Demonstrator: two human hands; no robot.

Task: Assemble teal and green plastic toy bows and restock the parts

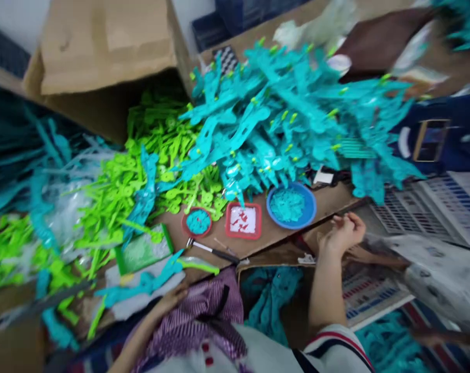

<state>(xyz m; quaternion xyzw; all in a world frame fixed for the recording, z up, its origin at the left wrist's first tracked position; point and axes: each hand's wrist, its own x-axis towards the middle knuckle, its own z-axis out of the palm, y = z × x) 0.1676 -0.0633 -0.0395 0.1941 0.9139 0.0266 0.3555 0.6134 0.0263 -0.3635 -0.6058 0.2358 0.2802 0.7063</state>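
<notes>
A long teal piece [149,282] rests on a pale cloth [129,308] at the table's near edge, most likely laid there because the cloth gives it a soft bed and the spot is close to the body. A lime-green strip [201,266] sticks out beside its right end. The left hand [176,296] is low and just beside the piece; blur hides its fingertips, so I cannot tell whether it grips anything. The right hand [343,231] is raised beyond the table's right side, fingers curled inward, with nothing visible in it, though something small could be hidden there. The blue bowl [310,208], red tray [228,221] and green tray [167,237] stand along the front, seemingly so that their small contents stay sorted and within reach. A hammer-like tool [211,250] lies between them and the lap, its dark handle pointing right, perhaps for an easy grab. The teal heap [289,119] and lime-green heap [118,202] sit farther back, probably to spare the front strip
</notes>
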